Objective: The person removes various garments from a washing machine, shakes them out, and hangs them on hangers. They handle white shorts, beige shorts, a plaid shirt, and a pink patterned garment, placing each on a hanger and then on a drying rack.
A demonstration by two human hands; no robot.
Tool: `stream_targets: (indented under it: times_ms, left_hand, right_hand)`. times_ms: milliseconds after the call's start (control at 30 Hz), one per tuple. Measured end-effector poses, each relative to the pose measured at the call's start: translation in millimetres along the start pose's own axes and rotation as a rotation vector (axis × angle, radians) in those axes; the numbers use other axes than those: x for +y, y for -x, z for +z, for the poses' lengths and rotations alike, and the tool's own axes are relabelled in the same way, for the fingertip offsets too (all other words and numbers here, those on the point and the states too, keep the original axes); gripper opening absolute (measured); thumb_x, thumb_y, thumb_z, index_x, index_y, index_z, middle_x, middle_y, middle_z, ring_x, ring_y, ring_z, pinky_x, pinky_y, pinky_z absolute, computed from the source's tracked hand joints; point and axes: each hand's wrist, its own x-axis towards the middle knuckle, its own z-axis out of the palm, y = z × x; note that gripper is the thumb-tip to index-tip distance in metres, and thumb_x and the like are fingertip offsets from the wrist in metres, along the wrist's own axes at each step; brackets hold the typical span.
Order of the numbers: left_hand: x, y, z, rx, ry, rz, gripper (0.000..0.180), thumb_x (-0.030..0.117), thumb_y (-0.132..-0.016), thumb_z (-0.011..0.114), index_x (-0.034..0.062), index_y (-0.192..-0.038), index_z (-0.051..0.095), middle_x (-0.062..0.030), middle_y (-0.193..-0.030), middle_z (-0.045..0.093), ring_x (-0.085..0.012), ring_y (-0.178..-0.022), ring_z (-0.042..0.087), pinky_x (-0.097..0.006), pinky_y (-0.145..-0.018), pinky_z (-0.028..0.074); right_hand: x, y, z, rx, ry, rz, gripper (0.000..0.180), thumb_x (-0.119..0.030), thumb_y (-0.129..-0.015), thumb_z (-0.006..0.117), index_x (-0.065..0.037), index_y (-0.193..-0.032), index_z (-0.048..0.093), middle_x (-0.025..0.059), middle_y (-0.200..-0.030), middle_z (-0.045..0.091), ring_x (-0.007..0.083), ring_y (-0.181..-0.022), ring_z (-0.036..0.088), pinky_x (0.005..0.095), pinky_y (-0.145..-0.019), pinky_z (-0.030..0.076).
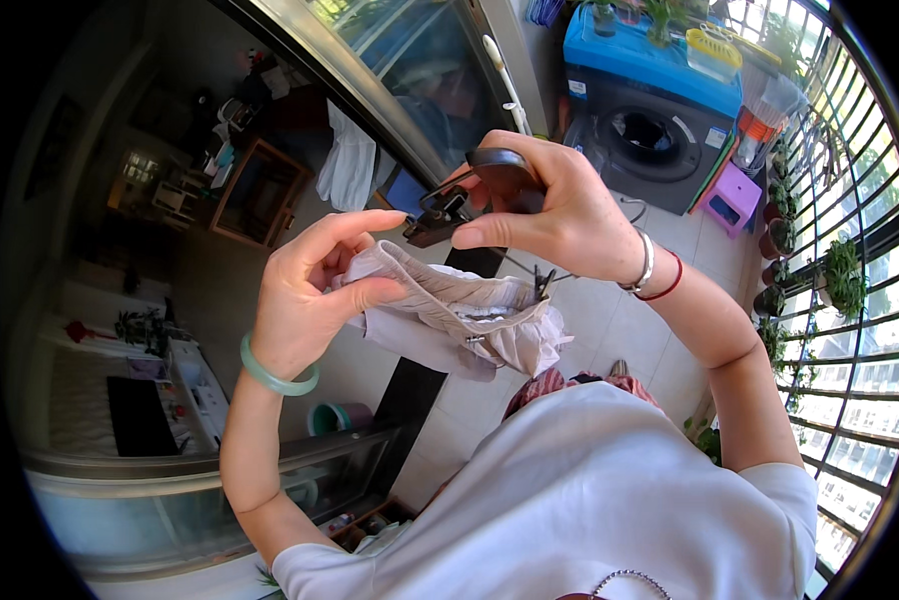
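Observation:
A pale beige garment with a gathered elastic waistband [440, 292] hangs in front of me. My left hand [305, 285] pinches one end of that waistband between thumb and fingers. In my right hand [570, 205] is the dark end of a clip hanger [510, 180], with the thumb pressing near its near clip [436, 218]. This clip sits just above the waistband by my left fingertips; whether it touches the cloth I cannot tell. A second dark clip [543, 284] grips the waistband's other end.
A dark front-loading washing machine [650, 150] under a blue cover [610, 50] stands at the far right. Beside it is a purple stool [733, 198]. Potted plants [844, 280] line the barred window on the right. A sliding glass door frame [220, 462] borders the room at left.

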Motion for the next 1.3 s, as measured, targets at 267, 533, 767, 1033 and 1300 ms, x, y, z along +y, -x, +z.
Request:
stream_targets:
  times_ms: [267,533,767,1033,1300]
  left_hand:
    - [1.8,-4.9,3.9,-0.003,-0.076,0.087,0.047,0.005,-0.067,0.084,0.0054,-0.110,0.066,0.0034,-0.088,0.052,-0.0051,-0.075,0.049,-0.019,-0.068,0.042]
    - [1.5,-7.3,6.7,0.009,-0.045,0.152,0.039,0.004,-0.067,0.084,0.0049,-0.102,0.065,0.0028,-0.090,0.052,-0.0053,-0.077,0.053,-0.019,-0.068,0.044]
    - [6.1,-8.4,13.6,0.008,0.002,0.085,0.037,0.005,-0.068,0.084,0.0060,-0.099,0.064,0.0038,-0.083,0.051,-0.0050,-0.073,0.049,-0.019,-0.063,0.041]
    - [7.9,-14.2,15.4,-0.006,-0.686,0.221,0.026,0.013,-0.077,0.079,-0.0038,-0.090,0.064,0.0009,-0.074,0.049,-0.0068,-0.066,0.043,-0.022,-0.060,0.036]
    - [-7.7,-15.3,-15.8,0.305,-0.417,0.185,0.023,0.015,-0.083,0.075,-0.0054,-0.084,0.065,0.0007,-0.070,0.047,-0.0055,-0.064,0.042,-0.022,-0.056,0.033]
  right_hand:
    - [1.8,17.6,-7.9,0.050,-0.004,-0.089,0.041,-0.017,-0.075,0.084,0.001,-0.097,0.054,-0.0005,-0.081,0.059,0.0029,-0.071,0.043,0.0197,-0.060,0.041]
    - [-1.5,15.0,-1.9,0.055,-0.074,-0.017,0.043,-0.018,-0.074,0.084,0.003,-0.098,0.055,0.0018,-0.078,0.059,0.0040,-0.070,0.043,0.0218,-0.060,0.042]
    - [-3.5,10.5,-1.2,0.057,0.071,-0.138,0.051,-0.026,-0.070,0.087,0.001,-0.103,0.059,0.0056,-0.077,0.059,0.0072,-0.067,0.046,0.0243,-0.059,0.043]
    - [20.9,-8.0,14.1,-0.013,-0.008,-0.199,0.048,-0.021,-0.075,0.083,-0.001,-0.112,0.060,0.0051,-0.084,0.057,0.0107,-0.073,0.053,0.0257,-0.066,0.045]
    - [30.9,25.2,44.9,0.181,0.173,-0.628,0.047,-0.003,-0.076,0.074,-0.003,-0.119,0.054,0.0127,-0.108,0.060,0.0278,-0.094,0.061,0.0328,-0.080,0.052]
